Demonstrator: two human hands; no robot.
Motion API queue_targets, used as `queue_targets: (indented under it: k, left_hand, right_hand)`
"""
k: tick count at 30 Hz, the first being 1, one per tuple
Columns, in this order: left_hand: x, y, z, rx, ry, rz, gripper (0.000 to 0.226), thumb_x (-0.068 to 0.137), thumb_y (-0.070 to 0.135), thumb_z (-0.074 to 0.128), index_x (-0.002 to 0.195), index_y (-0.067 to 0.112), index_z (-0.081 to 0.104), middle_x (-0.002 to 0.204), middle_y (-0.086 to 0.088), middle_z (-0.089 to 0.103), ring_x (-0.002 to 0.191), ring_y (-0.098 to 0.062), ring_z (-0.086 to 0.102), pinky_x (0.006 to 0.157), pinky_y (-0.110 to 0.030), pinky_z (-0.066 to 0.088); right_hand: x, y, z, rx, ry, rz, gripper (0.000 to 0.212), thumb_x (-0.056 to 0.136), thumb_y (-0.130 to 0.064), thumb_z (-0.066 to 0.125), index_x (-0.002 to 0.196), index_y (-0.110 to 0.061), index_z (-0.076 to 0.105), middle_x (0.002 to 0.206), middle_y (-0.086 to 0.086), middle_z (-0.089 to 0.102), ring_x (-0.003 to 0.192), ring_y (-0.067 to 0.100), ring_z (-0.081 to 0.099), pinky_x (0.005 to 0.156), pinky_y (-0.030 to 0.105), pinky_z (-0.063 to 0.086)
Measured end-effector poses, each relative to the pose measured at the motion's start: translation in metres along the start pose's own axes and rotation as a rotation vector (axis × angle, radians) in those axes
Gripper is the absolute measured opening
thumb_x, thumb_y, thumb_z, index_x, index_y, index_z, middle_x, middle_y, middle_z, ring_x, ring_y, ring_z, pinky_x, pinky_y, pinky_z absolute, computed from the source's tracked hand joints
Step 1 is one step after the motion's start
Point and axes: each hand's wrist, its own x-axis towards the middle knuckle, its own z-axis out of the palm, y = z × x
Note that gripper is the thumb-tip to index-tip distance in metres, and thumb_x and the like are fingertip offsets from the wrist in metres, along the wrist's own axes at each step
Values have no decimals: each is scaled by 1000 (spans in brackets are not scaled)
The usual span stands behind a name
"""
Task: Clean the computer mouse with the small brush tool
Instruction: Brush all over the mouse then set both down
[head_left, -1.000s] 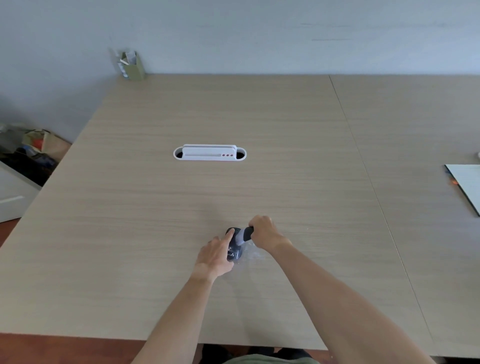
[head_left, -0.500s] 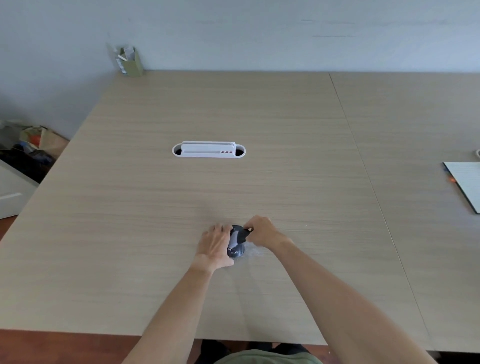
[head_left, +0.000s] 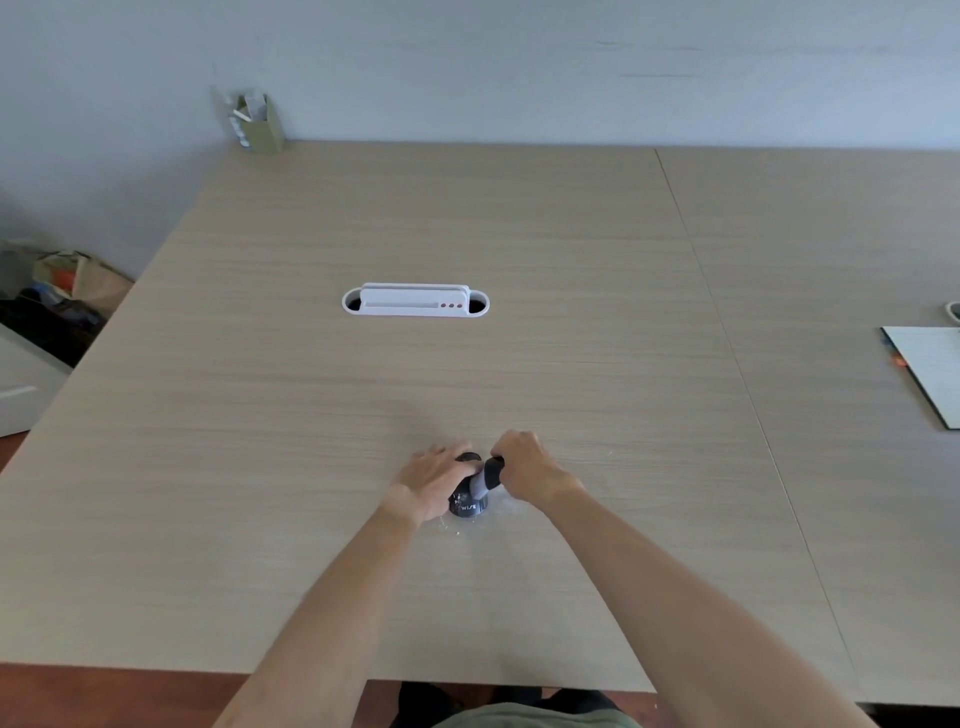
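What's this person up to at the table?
They are cleaning a black computer mouse on a wooden table. The left hand rests on the mouse to steady it, while the right hand grips a small brush tool with its bristles down on the mouse's top.
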Motion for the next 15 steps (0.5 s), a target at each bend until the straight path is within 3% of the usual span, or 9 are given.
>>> queue_targets:
  k: [3,7,11,15]
  left_hand:
    - [0,-2,-1,-89,8,-49,63,86,4,65,139,32,49,141,8,47,127,-26,47,103,-41,44]
    - [0,-5,2,-166,-28,-141,74,79,-1,72,140,32,45,135,0,50,128,-27,44,103,-42,43]
    - [0,-4,7,-233,-7,-194,71,79,5,75,140,28,46,129,-6,52,126,-29,47,102,-41,45]
    - [-1,1,6,-277,22,-229,61,78,24,77,134,26,52,120,-8,54,114,-30,58,91,-38,50]
  right_hand:
    - [1,1,2,13,-30,-16,37,81,15,39,57,-14,36,86,15,49,76,29,48,67,33,39]
    - [-6,11,2,-57,8,22,19,81,14,51,80,-4,57,89,15,52,86,33,56,72,33,39]
    - [-3,8,2,57,8,-49,37,76,15,45,55,-15,37,77,12,49,74,25,46,62,32,34]
    - [-10,0,14,118,-28,-99,41,75,15,44,50,-17,37,69,11,48,66,24,42,59,34,34]
